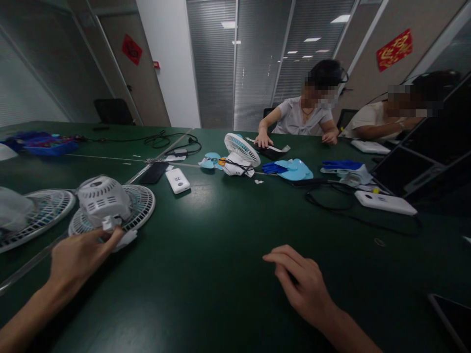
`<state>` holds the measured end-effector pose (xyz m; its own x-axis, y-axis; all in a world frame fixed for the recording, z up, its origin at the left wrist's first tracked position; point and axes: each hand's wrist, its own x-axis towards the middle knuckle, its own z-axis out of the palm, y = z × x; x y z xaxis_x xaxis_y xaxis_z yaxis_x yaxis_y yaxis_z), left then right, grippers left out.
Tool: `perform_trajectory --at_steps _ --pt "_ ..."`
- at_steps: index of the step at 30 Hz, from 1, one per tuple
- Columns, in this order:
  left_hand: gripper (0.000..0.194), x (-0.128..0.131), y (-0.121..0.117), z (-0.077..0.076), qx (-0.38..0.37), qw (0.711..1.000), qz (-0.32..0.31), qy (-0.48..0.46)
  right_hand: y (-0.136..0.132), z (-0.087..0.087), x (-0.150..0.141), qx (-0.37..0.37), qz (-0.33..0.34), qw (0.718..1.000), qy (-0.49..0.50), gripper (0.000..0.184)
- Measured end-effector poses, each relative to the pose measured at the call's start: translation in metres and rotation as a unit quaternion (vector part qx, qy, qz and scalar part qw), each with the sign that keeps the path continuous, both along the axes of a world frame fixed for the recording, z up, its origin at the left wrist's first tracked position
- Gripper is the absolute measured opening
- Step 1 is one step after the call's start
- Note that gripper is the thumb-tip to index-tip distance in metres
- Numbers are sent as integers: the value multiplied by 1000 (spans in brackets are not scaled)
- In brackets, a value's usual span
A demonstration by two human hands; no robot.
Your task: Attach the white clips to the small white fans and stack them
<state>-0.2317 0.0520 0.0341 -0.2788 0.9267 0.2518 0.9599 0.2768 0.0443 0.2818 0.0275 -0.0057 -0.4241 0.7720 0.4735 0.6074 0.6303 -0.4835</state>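
On the left side of the table, my left hand (86, 252) is closed around the white bracket below the motor housing of a white fan (103, 198). The fan lies face down on its round grille, and my fingertips are partly hidden behind the bracket. My right hand (303, 284) is over the green tabletop (206, 274), loosely bent with thumb and fingers apart, holding nothing visible. To the left of the held fan lies a second white fan (37, 211), cut off by the picture's edge.
Across the table sit a small tilted fan (241, 154), blue fan blades (294, 170) and a white power bank (177, 181). Another white device (385, 202) and black cables lie right. A person's hand (263, 138) rests on a dark object. A dark phone-like slab (452, 318) is lower right.
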Motion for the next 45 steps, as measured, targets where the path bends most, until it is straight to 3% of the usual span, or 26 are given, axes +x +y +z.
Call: perform_trajectory --at_steps 3,6,10,12,19,24,29,31,33,36,39,45 --pt "49 18 -26 -21 20 998 -47 -28 -1 0 -1 1 2 1000 -7 34" --pt "42 46 -42 -34 81 980 -165 -70 -2 2 -4 11 2 1000 -14 34" --pt "34 105 -41 -30 158 911 -365 -108 -6 6 -9 24 19 999 -20 34" --pt "36 139 -33 -26 171 882 -425 -115 -7 9 -10 27 34 999 -21 33" --pt "25 251 1 -39 151 830 -514 -157 -10 12 -13 22 66 997 -25 33" --pt "23 302 11 -47 114 803 -544 -213 -7 8 -8 33 19 999 24 14" --pt "20 301 6 -46 81 784 -543 -290 -8 8 -1 67 -32 996 50 14" --pt "12 293 -2 -45 79 776 -540 -316 -11 11 -2 98 -15 994 54 20" --pt "18 286 -11 -42 83 760 -544 -345 -14 16 -5 141 21 989 35 32" --pt "25 281 -22 -34 35 697 -582 -417 -19 22 -10 178 93 979 -32 45" --pt "43 280 -21 -23 -53 634 -624 -454 -21 22 -11 185 123 973 -67 42" --pt "76 270 -9 -6 -120 630 -641 -422 -17 15 -5 182 108 976 -48 34"
